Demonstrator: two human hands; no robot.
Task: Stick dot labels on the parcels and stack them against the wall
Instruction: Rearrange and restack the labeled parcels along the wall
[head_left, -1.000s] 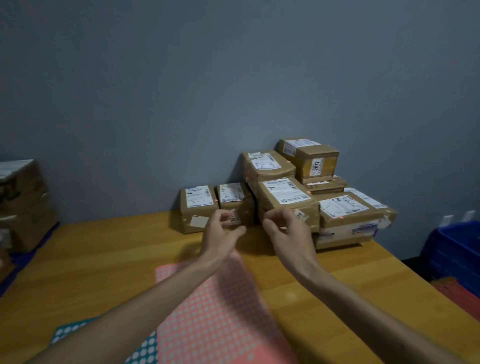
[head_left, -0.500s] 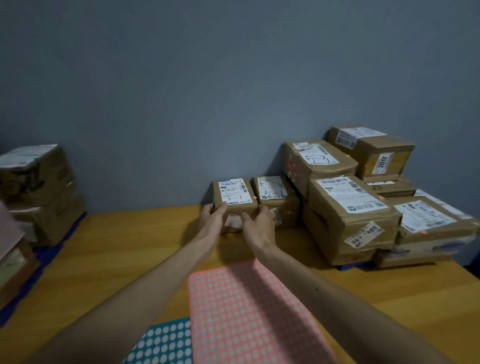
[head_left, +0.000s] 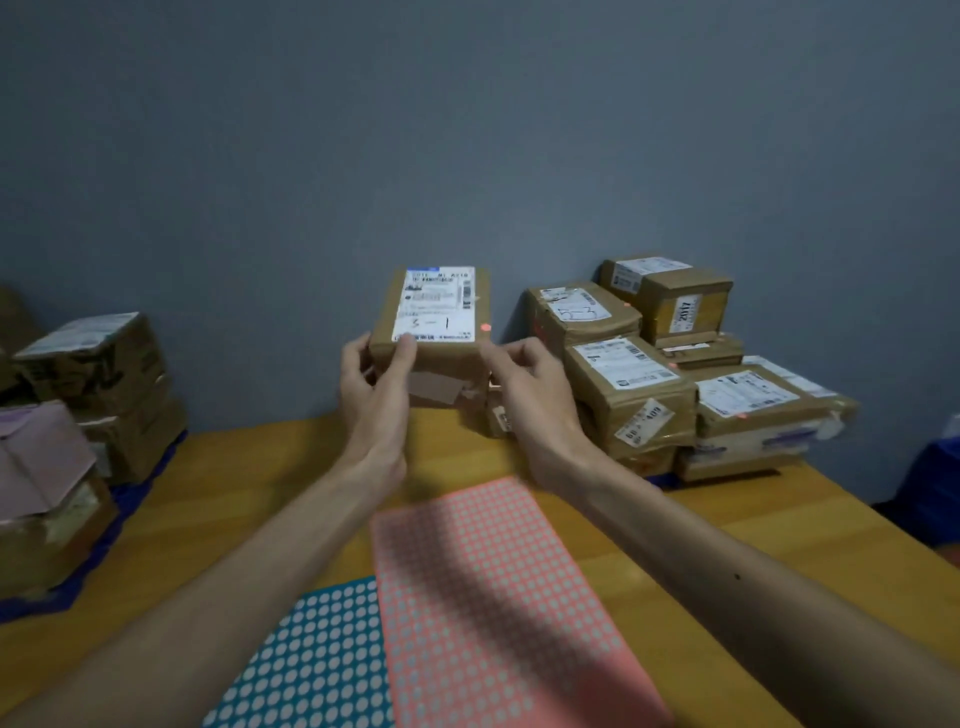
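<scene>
Left hand (head_left: 375, 387) and right hand (head_left: 532, 387) grip the parcel (head_left: 441, 358) between them by its near corners.

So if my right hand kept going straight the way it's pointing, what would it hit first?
The raised parcel that your left hand grips: your right hand points at its lower right edge, seemingly touching it, though depth is unclear.

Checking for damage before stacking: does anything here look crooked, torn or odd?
Mostly tidy. The small front label on the lower stacked parcel sits tilted, off square with the box. The held parcel shows a pale patch on its front, perhaps label residue.
</scene>
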